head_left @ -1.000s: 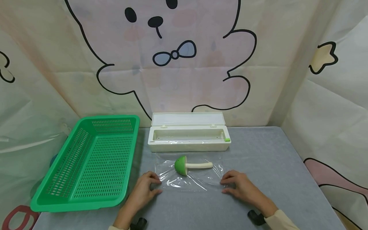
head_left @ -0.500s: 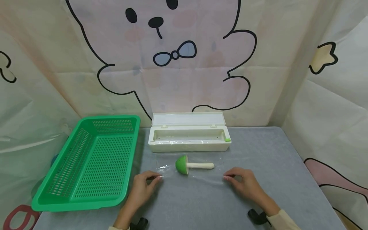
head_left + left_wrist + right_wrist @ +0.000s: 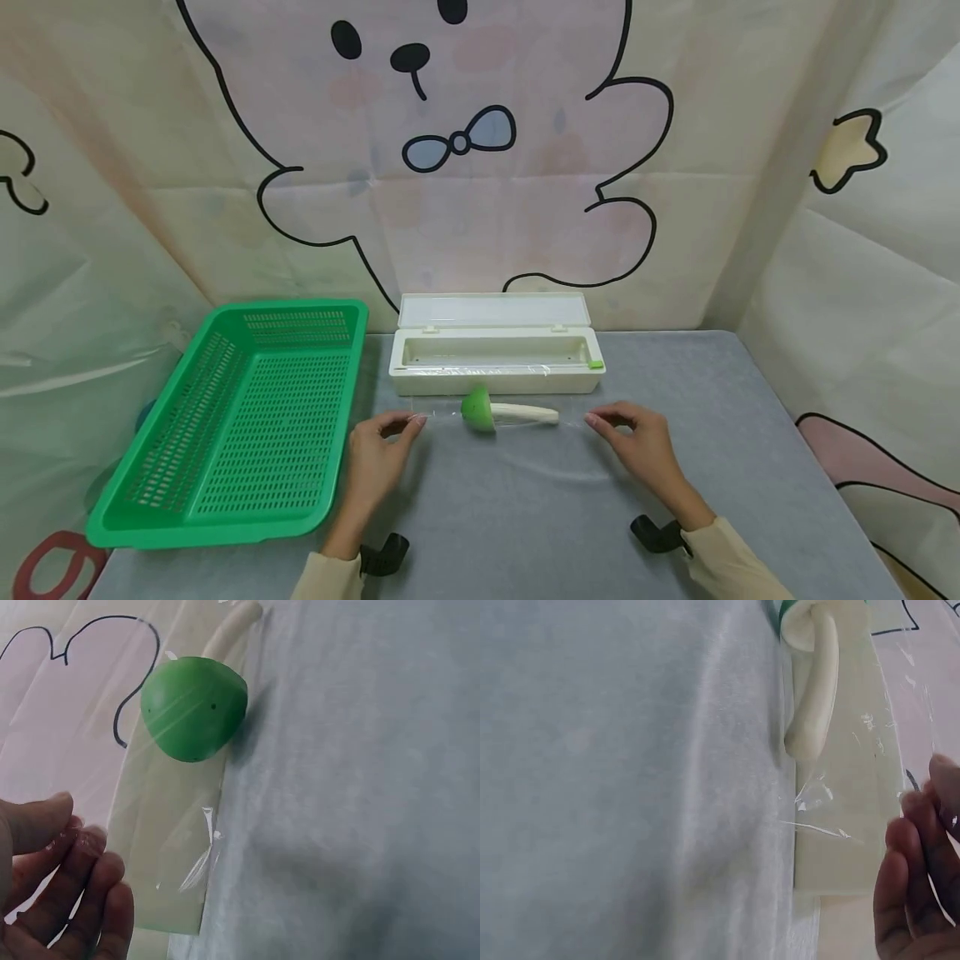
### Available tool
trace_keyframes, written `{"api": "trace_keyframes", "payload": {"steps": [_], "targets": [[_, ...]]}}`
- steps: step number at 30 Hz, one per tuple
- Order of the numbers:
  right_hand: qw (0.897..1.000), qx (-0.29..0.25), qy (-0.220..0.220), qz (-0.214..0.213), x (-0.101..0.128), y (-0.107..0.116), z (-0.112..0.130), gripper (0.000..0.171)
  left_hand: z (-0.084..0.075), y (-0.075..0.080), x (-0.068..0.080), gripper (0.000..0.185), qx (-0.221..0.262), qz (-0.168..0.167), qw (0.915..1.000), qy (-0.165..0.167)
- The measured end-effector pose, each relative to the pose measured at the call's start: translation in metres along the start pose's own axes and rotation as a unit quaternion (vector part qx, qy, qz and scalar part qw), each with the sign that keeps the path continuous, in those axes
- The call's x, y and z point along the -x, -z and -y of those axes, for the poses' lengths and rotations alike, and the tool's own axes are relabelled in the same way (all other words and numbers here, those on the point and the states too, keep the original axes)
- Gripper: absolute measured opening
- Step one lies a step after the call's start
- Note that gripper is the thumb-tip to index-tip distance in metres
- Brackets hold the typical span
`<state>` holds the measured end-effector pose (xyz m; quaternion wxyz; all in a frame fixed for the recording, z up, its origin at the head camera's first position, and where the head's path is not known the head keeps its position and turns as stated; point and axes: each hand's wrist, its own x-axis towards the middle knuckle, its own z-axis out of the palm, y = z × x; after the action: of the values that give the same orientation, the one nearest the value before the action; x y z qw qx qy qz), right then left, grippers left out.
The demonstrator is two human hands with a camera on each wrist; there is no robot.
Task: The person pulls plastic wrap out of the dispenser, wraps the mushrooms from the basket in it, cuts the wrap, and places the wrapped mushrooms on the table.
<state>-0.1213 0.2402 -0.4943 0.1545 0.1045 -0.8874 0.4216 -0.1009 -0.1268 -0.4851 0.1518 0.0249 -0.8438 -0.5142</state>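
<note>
Now | toy mushroom (image 3: pixel 501 411) lies crosswise — cap toward left hand (image 3: pixel 381 454), stem toward right hand (image 3: pixel 637 446) | both hands' fingers pinch the plastic wrap (image 3: pixel 525 450) edges — mushroom between

A grey table (image 3: pixel 750 433) carries the work. Behind it and along both sides hangs a pale curtain (image 3: pixel 225 125) printed with a big cartoon bear (image 3: pixel 457 125) wearing a blue bow, and a star (image 3: pixel 847 150) off to the right. Light is soft and even.

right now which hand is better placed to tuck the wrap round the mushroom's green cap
Left. The left hand pinches the plastic wrap beside the toy mushroom's cap end; the right hand holds the stem side.
</note>
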Motion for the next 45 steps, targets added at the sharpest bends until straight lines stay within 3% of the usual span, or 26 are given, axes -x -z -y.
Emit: {"api": "trace_keyframes", "payload": {"steps": [8,15,22,31,45], "targets": [[0.999,0.01,-0.008,-0.037,-0.017,-0.007,0.002,0.008,0.0,-0.011,-0.02,0.013,0.017,-0.051,0.9984,0.015],[0.998,0.01,-0.045,-0.037,-0.028,-0.014,0.005,0.012,0.005,-0.019,-0.03,0.012,0.02,-0.075,0.9963,0.037],[0.996,0.022,-0.078,-0.027,-0.034,-0.021,0.004,0.014,0.012,-0.022,-0.035,0.013,0.01,-0.077,0.9944,0.071],[0.993,0.022,-0.115,-0.016,-0.039,-0.031,0.004,0.019,0.015,-0.029,-0.038,0.012,0.005,-0.081,0.9926,0.09],[0.981,0.049,-0.185,-0.028,-0.04,-0.037,0.008,0.032,0.017,-0.039,-0.042,0.023,-0.028,-0.104,0.9852,0.133]]}}
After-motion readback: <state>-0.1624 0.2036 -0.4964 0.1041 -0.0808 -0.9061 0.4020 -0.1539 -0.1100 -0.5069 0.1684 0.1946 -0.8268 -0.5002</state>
